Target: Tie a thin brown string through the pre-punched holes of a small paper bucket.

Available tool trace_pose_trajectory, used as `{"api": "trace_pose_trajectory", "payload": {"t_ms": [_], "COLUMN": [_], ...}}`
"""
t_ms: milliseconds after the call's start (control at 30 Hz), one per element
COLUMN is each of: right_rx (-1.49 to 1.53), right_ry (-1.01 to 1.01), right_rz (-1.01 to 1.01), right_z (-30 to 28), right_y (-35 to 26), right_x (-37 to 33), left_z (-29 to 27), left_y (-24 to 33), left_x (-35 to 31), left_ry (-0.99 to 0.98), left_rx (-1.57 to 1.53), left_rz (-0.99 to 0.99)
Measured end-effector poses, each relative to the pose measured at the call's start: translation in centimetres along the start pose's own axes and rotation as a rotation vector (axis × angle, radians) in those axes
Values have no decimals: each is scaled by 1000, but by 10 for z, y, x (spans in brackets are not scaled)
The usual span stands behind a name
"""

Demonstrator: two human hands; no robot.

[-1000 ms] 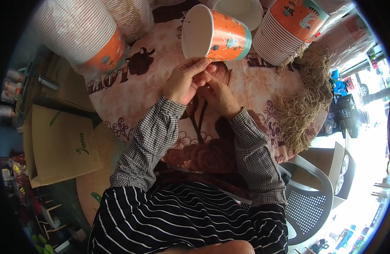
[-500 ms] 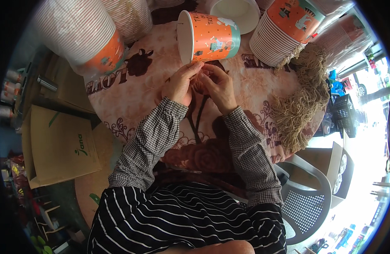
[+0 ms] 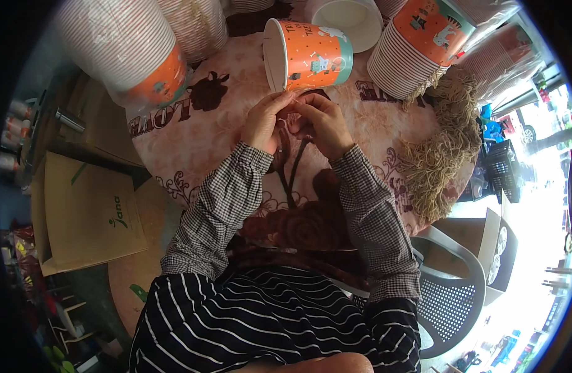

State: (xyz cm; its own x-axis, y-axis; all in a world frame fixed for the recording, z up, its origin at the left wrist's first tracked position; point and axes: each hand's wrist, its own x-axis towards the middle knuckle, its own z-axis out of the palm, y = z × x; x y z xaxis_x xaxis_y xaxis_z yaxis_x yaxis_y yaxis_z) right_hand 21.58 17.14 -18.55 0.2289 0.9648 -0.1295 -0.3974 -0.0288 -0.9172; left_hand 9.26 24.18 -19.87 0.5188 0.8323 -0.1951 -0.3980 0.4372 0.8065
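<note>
An orange and teal paper bucket lies on its side on the cloth-covered table, its open mouth facing left. Just below its rim, my left hand and my right hand meet, thumbs and forefingers pinched close together. Whatever lies between the fingertips is too small to make out; it may be a thin strand. The fingers of both hands are curled. To the right, a heap of beige twine spreads over the table and hangs at its edge.
Nested bucket stacks, some in clear plastic, stand at the left and right. A white tub sits behind the bucket. A cardboard box is on my left, a grey plastic chair on my right. The patterned tablecloth covers the round table.
My right hand has shifted slightly right and its fingers have turned, while the fingertips of both hands stay together. The bucket has barely moved; the whole view has shifted a little.
</note>
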Motion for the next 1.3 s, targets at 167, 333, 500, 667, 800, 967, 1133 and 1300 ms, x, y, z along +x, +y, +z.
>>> {"api": "trace_pose_trajectory", "payload": {"t_ms": [167, 333, 500, 667, 800, 967, 1133, 1300], "right_rx": [-49, -387, -642, -679, -758, -817, -751, -420], "right_ry": [-45, -3, 88, 46, -86, -142, -117, -15], "right_rz": [-10, -296, -492, -466, -420, -407, -411, -245], "right_z": [11, 18, 15, 12, 9, 5, -2, 6], "right_y": [-3, 16, 21, 13, 10, 8, 20, 11], "right_x": [-1, 0, -5, -11, -14, -12, -3, -7], "left_z": [-1, -9, -1, -4, -7, -4, -6, -4], "left_y": [3, 10, 5, 6, 8, 6, 10, 11], "left_x": [-1, 1, -1, 0, 1, 2, 4, -2], "left_ry": [6, -48, -14, -12, 1, 24, -16, -113], "left_rx": [-56, -18, 62, 101, 105, 86, 105, 86], "left_rz": [50, 59, 89, 82, 90, 79, 32, -27]}}
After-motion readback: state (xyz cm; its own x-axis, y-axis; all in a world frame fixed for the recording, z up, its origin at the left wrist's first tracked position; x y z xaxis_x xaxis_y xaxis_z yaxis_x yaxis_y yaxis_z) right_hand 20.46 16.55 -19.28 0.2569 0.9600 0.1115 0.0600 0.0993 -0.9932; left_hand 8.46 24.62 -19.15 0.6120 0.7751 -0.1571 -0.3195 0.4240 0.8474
